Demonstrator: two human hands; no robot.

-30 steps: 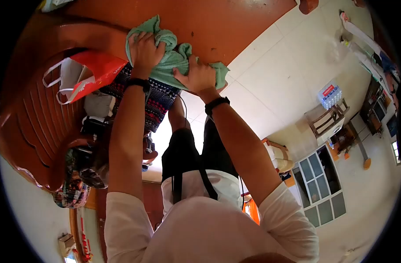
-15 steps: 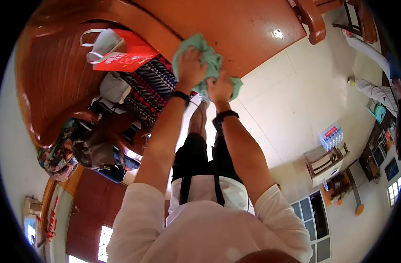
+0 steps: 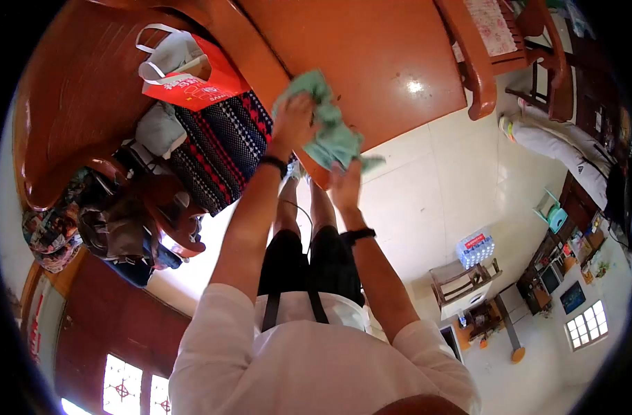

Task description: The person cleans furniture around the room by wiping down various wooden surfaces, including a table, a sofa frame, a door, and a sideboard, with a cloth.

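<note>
A crumpled green cloth [image 3: 330, 131] lies over the near edge of a glossy red-brown wooden table [image 3: 371, 55]. My left hand [image 3: 294, 123] is closed on the cloth's upper left part, with its fingers bent over the fabric. Lower down, my right hand [image 3: 346, 185] grips the cloth's near end just off the table edge; motion blurs its fingers. One loose corner of the fabric sticks out to the right of that hand. Each wrist wears a dark band.
Left of the table, a wooden bench [image 3: 74, 90] bears a red paper bag [image 3: 219, 76] and a patterned woven cloth [image 3: 222, 152]. Bags [image 3: 112, 232] are piled nearby. A wooden armrest [image 3: 478, 76] stands right. Another person's legs [image 3: 547, 142] and bottled water [image 3: 476, 249] are farther right.
Both hands and the cloth have drawn nearer to me, toward the table's near edge. The right hand has moved down from the cloth's middle to its end. The camera view has turned slightly.
</note>
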